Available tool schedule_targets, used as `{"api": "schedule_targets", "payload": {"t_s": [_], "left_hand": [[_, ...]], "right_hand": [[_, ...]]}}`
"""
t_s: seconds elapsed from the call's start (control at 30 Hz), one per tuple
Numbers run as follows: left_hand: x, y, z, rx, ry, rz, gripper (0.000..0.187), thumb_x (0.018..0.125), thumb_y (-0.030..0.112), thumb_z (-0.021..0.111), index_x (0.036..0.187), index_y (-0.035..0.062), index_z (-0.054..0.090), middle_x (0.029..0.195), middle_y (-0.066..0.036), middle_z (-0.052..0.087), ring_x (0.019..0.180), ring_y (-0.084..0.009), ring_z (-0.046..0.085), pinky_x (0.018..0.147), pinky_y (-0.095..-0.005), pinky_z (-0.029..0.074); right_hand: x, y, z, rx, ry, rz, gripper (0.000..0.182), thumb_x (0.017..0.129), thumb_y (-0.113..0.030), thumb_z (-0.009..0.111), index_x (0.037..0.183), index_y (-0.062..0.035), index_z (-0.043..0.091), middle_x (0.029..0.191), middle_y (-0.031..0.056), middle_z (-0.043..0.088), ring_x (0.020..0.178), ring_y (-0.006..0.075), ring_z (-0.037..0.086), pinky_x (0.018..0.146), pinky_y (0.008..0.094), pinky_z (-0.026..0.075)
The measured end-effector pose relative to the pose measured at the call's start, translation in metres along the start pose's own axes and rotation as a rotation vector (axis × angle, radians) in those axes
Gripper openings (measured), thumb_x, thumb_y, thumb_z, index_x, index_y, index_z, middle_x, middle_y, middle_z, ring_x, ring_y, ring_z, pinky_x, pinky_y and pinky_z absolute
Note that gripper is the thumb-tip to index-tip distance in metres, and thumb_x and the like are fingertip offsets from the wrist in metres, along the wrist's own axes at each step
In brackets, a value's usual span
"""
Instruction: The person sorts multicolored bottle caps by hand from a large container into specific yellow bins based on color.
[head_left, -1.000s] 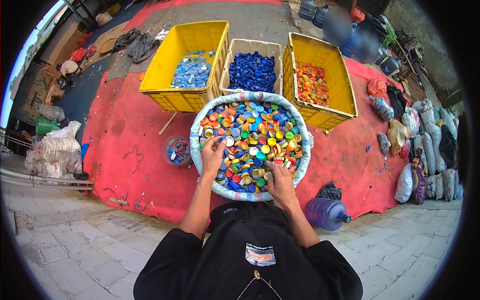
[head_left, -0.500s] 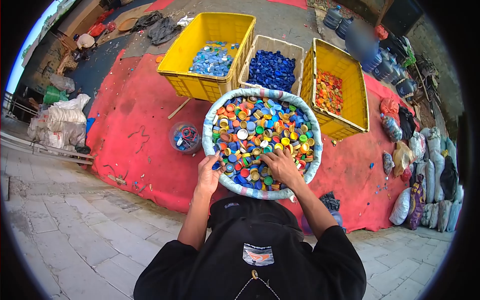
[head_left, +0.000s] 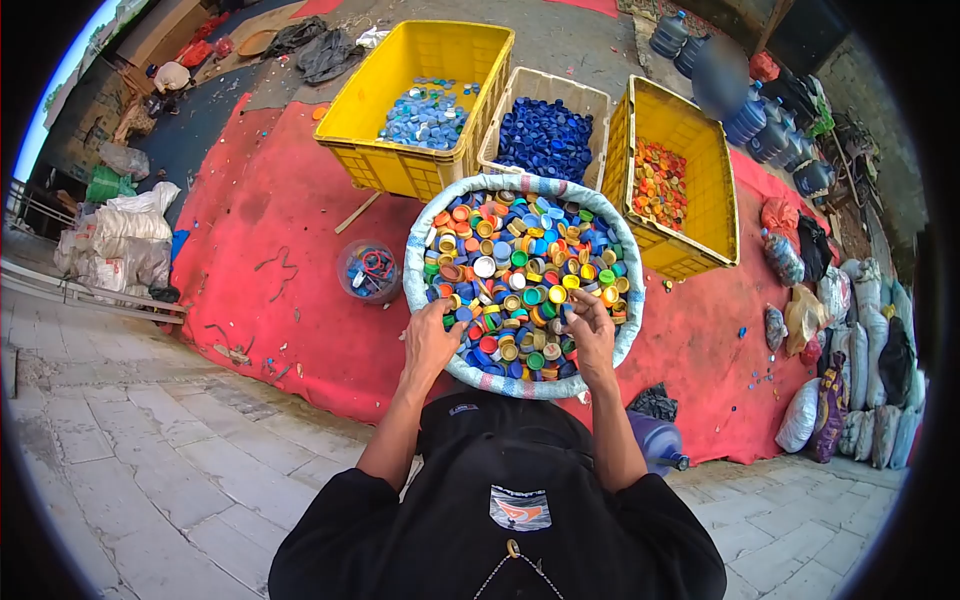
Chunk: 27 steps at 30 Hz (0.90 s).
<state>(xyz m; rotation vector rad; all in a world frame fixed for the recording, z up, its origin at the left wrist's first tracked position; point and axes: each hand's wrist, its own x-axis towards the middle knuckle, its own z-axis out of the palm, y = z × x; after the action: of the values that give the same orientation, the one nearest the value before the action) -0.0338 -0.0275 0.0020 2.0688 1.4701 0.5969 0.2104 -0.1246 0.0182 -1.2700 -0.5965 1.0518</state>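
Note:
A round basket (head_left: 633, 270) with a pale cloth-wrapped rim is heaped with mixed plastic bottle caps (head_left: 519, 260) in many colours. Over its lower left side, my left hand (head_left: 430, 338) is closed, with a blue bottle cap at its fingertips. My right hand (head_left: 594, 335) reaches over the lower right of the heap, thumb and fingers pinched on a small bluish bottle cap that is partly hidden. Both hands are just above the loose caps, inside the rim.
Beyond the basket stand a yellow crate (head_left: 350, 160) with light blue caps, a white crate (head_left: 597, 100) with dark blue caps and a yellow crate (head_left: 710, 225) with orange caps. A small clear tub (head_left: 372, 287) sits left on the red mat (head_left: 270, 220). Filled sacks (head_left: 870, 345) line the right.
My right hand has lifted from the heap and shifted right, fingers now pinched. My left hand has moved slightly up and right over the caps. A large bottle shows more beside my right arm.

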Motion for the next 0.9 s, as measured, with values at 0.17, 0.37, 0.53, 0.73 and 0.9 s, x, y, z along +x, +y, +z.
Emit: {"api": "schedule_targets", "payload": {"t_s": [0.17,0.37,0.53,0.73,0.9], "left_hand": [[0.007,0.014,0.005,0.100,-0.075,0.009,0.042,0.071,0.016,0.081,0.105,0.0010,0.060,0.098,-0.017,0.067,0.093,-0.0359,0.063,0.078,-0.0447,0.050],[0.013,0.013,0.011,0.059,-0.112,0.017,0.039,0.072,0.013,0.078,0.103,0.0001,0.058,0.095,-0.021,0.065,0.089,-0.0399,0.062,0.076,-0.0466,0.050],[0.019,0.010,0.008,0.113,-0.124,-0.002,0.039,0.072,0.012,0.078,0.103,0.0005,0.057,0.093,-0.021,0.063,0.088,-0.0393,0.062,0.073,-0.0471,0.049],[0.008,0.011,0.007,0.098,-0.105,0.044,0.034,0.075,0.015,0.076,0.102,0.0022,0.061,0.093,-0.019,0.062,0.088,-0.0381,0.062,0.075,-0.0456,0.051],[0.003,0.013,0.004,0.133,-0.160,0.027,0.032,0.080,0.017,0.071,0.109,0.0061,0.066,0.105,-0.018,0.055,0.094,-0.0380,0.061,0.077,-0.0476,0.051]], "right_hand": [[-0.023,0.011,-0.010,0.788,-0.126,0.255,0.034,0.079,-0.021,0.056,0.110,-0.0052,0.060,0.103,0.0098,0.060,0.091,0.0203,0.059,0.077,0.0333,0.047],[-0.039,0.014,0.001,0.784,-0.082,0.357,0.026,0.078,-0.017,0.059,0.101,-0.0067,0.060,0.099,0.0075,0.059,0.090,0.0194,0.056,0.078,0.0345,0.046],[-0.032,0.017,0.014,0.315,-0.093,0.352,0.019,0.084,-0.006,0.058,0.103,-0.0066,0.056,0.099,0.0045,0.059,0.082,0.0127,0.056,0.072,0.0273,0.045],[-0.024,0.021,0.040,-0.101,-0.127,0.245,0.023,0.084,-0.002,0.059,0.106,-0.0037,0.057,0.097,0.0018,0.061,0.081,0.0085,0.056,0.069,0.0241,0.047],[-0.027,0.030,0.048,-0.282,-0.187,0.108,0.022,0.082,-0.002,0.061,0.104,-0.0011,0.058,0.096,0.0030,0.061,0.082,0.0093,0.056,0.072,0.0242,0.047]]}}
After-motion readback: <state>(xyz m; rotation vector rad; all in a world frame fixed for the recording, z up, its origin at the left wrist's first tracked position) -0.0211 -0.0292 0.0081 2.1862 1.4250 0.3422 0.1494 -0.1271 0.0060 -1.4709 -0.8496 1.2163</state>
